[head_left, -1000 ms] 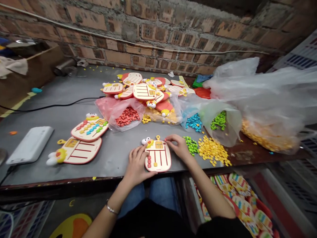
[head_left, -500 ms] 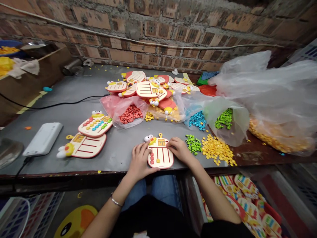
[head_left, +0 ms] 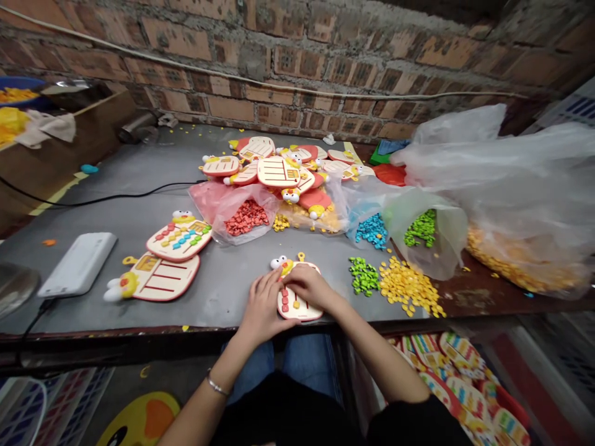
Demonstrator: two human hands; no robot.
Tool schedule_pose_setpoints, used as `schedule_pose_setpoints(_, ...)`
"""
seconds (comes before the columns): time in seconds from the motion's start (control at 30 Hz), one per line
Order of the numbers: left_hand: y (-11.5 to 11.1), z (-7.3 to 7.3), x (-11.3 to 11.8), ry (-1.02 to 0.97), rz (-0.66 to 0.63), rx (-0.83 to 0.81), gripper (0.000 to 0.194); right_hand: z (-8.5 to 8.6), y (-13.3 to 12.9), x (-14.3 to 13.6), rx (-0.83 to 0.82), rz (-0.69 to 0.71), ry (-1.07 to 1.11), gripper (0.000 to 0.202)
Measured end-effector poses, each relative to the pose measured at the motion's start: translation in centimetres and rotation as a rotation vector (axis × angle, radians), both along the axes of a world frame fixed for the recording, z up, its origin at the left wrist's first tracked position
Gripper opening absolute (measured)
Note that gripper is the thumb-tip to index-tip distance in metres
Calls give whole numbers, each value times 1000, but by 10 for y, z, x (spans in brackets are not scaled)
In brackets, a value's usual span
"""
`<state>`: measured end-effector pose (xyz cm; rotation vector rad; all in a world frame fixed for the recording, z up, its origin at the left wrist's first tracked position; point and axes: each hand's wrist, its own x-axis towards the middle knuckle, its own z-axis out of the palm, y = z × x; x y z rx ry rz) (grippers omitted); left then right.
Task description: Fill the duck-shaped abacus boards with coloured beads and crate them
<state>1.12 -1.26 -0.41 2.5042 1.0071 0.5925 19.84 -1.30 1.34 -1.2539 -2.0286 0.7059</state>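
A cream board with a red rim and a duck head (head_left: pixel 307 308) lies at the table's front edge, with several red pieces and a yellow one in its slots. My left hand (head_left: pixel 264 305) grips its left side, thumb along the lower edge. Reaching across the board, my right hand (head_left: pixel 310 286) has its fingers pinched together at the upper left slot beside my left fingertips; what they hold is too small to make out. Right of the board lie loose green pieces (head_left: pixel 364 275) and loose yellow pieces (head_left: pixel 409 285).
Two boards (head_left: pixel 170 277) overlap at the left by a white power bank (head_left: pixel 78 265). Behind are piled boards (head_left: pixel 277 171) and bags of red (head_left: pixel 246 217), blue (head_left: pixel 370 230) and green pieces (head_left: pixel 421 228). A large clear bag (head_left: pixel 525 186) stands right. Finished-looking boards (head_left: pixel 460 384) fill a crate below.
My right hand has moved left across the board, from its upper right side to the upper left slot. My left hand stays on the board's left side.
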Motion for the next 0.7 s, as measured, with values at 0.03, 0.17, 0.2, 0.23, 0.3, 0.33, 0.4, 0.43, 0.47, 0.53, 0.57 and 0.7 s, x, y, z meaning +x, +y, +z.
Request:
schedule_pose_setpoints(0.03, 0, -1, 0, -10, 3, -4, 80, 1, 0, 1, -11, 41, 12, 13)
schedule_pose_setpoints(0.17, 1, -2, 0, -23, 17, -27, 104, -2, 12, 24, -3, -161, 116, 15)
schedule_pose_setpoints(0.2, 1, -1, 0, -15, 17, -34, 107, -3, 20, 33, 32, -275, 110, 16)
schedule_pose_setpoints(0.23, 1, -1, 0, -5, 15, -40, 107, -5, 31, 43, 75, -378, 77, 18)
schedule_pose_setpoints(0.3, 0, 1, 1, 19, 10, -43, 101, -7, 58, 61, 142, -478, -66, 22)
schedule_pose_setpoints(0.33, 0, 1, 1, 27, 8, -39, 97, -9, 72, 69, 148, -489, -149, 22)
schedule_pose_setpoints(0.4, 1, 2, 1, 30, 9, -30, 93, -12, 97, 80, 105, -530, -255, 20)
schedule_pose_setpoints(0.43, 1, 2, 1, 28, 8, -29, 93, -14, 106, 82, 75, -563, -270, 20)
schedule_pose_setpoints(0.47, 1, 2, 0, 26, 5, -30, 94, -15, 111, 84, 54, -589, -264, 20)
schedule_pose_setpoints(0.53, 1, 2, 0, 21, 0, -43, 99, -17, 109, 84, 55, -581, -199, 17)
schedule_pose_setpoints(0.57, 2, 2, 1, 15, -2, -52, 102, -16, 101, 82, 73, -544, -142, 15)
schedule_pose_setpoints(0.7, 2, 3, 2, -3, -10, -81, 102, -7, 44, 71, 112, -439, 151, 8)
